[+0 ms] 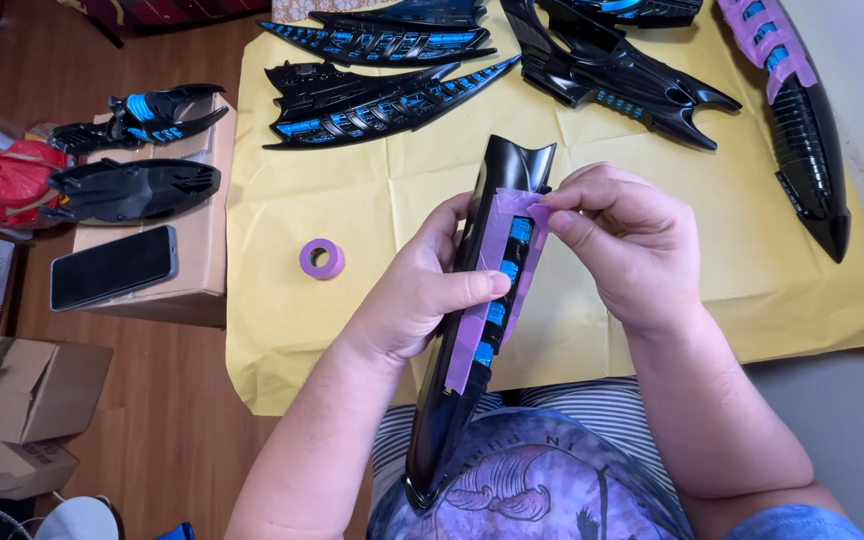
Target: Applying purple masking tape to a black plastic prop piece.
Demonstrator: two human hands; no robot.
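Note:
I hold a long glossy black plastic wing-shaped part [452, 400] with blue inserts upright over my lap. My left hand [422, 285] grips its left side, thumb pressing on purple tape [482, 310] laid along the blue section. My right hand [627, 245] pinches a strip of purple tape at the part's upper end. A purple tape roll [322, 258] lies on the yellow paper [282, 330] to the left of my hands.
Several other black and blue parts [382, 100] lie at the far edge of the yellow paper; one at the right [802, 120] carries purple tape. A cardboard box [202, 260] at left holds a phone [112, 266] and two black parts. More boxes [22, 390] sit on the wooden floor.

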